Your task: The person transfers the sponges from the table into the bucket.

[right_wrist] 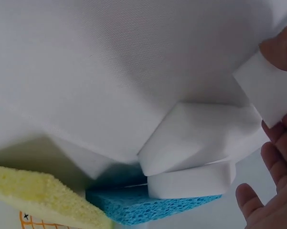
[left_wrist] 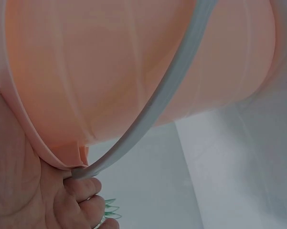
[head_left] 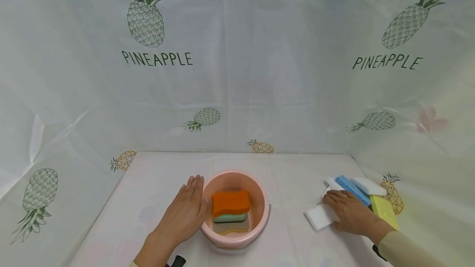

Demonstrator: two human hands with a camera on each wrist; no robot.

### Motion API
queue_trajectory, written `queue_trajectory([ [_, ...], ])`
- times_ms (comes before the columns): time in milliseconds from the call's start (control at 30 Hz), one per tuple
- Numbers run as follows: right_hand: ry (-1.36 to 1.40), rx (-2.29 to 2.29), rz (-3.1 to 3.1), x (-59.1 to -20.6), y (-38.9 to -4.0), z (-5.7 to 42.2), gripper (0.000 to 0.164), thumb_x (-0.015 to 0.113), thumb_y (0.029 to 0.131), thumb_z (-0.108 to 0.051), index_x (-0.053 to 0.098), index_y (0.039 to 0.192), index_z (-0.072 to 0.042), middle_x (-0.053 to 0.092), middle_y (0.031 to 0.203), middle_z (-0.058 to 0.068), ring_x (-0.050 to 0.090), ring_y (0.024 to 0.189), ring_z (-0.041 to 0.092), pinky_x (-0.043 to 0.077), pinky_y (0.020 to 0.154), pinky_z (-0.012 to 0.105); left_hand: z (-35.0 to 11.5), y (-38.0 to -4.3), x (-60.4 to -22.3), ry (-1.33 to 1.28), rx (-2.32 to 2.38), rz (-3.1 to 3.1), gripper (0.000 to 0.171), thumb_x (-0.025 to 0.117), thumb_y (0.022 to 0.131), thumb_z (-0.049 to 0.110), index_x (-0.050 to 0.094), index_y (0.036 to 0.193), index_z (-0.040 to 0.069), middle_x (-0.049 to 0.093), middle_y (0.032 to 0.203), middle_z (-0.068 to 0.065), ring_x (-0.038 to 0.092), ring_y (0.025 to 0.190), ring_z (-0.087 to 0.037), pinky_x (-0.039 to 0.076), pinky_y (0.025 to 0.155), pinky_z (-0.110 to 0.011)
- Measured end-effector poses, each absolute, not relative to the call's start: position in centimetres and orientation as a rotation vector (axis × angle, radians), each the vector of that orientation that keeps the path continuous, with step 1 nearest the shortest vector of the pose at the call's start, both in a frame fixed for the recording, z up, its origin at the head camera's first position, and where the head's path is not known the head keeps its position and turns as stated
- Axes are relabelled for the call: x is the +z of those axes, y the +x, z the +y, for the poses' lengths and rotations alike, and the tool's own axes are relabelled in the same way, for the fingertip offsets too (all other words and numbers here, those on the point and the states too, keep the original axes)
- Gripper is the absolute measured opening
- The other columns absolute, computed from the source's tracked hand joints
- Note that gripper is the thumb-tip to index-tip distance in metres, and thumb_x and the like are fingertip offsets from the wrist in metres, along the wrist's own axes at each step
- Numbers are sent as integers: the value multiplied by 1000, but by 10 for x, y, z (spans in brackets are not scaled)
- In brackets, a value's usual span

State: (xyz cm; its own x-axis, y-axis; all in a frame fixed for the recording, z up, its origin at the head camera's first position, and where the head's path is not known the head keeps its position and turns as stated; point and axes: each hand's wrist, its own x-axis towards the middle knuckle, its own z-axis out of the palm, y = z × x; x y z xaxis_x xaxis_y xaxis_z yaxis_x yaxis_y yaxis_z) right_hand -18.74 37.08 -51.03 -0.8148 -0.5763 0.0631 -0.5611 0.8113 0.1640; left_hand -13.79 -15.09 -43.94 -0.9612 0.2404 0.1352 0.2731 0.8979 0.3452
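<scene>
A pink bucket [head_left: 265,207] stands in the middle of the table in the head view. Inside it lie an orange sponge [head_left: 231,202], a green sponge [head_left: 230,218] and a beige piece [head_left: 231,226] with a wavy edge. My left hand [head_left: 185,211], fingers straight, rests against the bucket's left rim. In the left wrist view, the palm touches the rim beside the grey handle [left_wrist: 157,102]. At the right, my right hand [head_left: 349,213] pinches a white sponge [right_wrist: 267,88] between thumb and fingers.
Near the right hand lie a blue sponge [head_left: 352,190], a yellow sponge [head_left: 384,211] and a white sponge [head_left: 367,186]. Further white sponges [right_wrist: 196,138] lie against the blue one. A pineapple-print sheet [head_left: 259,73] hangs behind the table and at its sides.
</scene>
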Motion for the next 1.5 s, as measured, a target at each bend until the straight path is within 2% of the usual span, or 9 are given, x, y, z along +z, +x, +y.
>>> queue_trajectory([
  [267,826,-156,-2767,-512,-198,353,64,89,78,-45,61,124,-10,63,121,9,60,116,33,51,99,59,-150,-138,-439,-412,-559,-2959,63,47,112,31,34,161,-6,34,169,-23,27,160,-40,24,129,-59],
  [433,839,-146,-2616,-510,-211,336,67,89,75,-48,62,121,-6,63,115,8,59,106,29,51,90,52,-151,-138,-437,-410,-537,-2979,64,46,113,33,33,162,-5,33,170,-21,25,161,-38,22,130,-58],
  [567,846,-133,-2517,-505,-222,321,70,91,72,-49,61,118,-5,63,111,9,57,100,28,49,86,50,-152,-139,-436,-423,-521,-2977,65,47,112,34,33,162,-5,33,170,-21,25,161,-38,22,130,-58],
  [700,821,-111,-2483,-492,-227,299,71,91,72,-49,60,117,-4,63,110,10,57,100,30,49,86,51,-153,-140,-437,-443,-506,-2970,65,47,112,34,33,162,-4,32,170,-21,24,161,-38,22,130,-59],
  [933,760,-56,-2478,-455,-227,252,67,84,78,-51,61,118,-3,64,112,14,59,103,33,50,88,51,-153,-140,-435,-446,-464,-2965,65,46,112,37,34,162,-3,32,170,-20,25,161,-38,18,130,-61],
  [1200,780,23,-2432,-413,-222,206,62,81,80,-50,61,118,-5,65,113,14,57,102,33,47,84,47,-149,-137,-430,-403,-444,-2968,66,48,111,37,36,161,-4,33,169,-22,27,160,-40,15,130,-64],
  [1500,910,118,-2374,-397,-218,164,55,78,80,-47,60,113,-7,63,113,9,55,103,29,44,86,44,-148,-139,-434,-383,-459,-2963,66,47,112,38,35,162,-4,33,170,-22,25,160,-39,15,130,-63],
])
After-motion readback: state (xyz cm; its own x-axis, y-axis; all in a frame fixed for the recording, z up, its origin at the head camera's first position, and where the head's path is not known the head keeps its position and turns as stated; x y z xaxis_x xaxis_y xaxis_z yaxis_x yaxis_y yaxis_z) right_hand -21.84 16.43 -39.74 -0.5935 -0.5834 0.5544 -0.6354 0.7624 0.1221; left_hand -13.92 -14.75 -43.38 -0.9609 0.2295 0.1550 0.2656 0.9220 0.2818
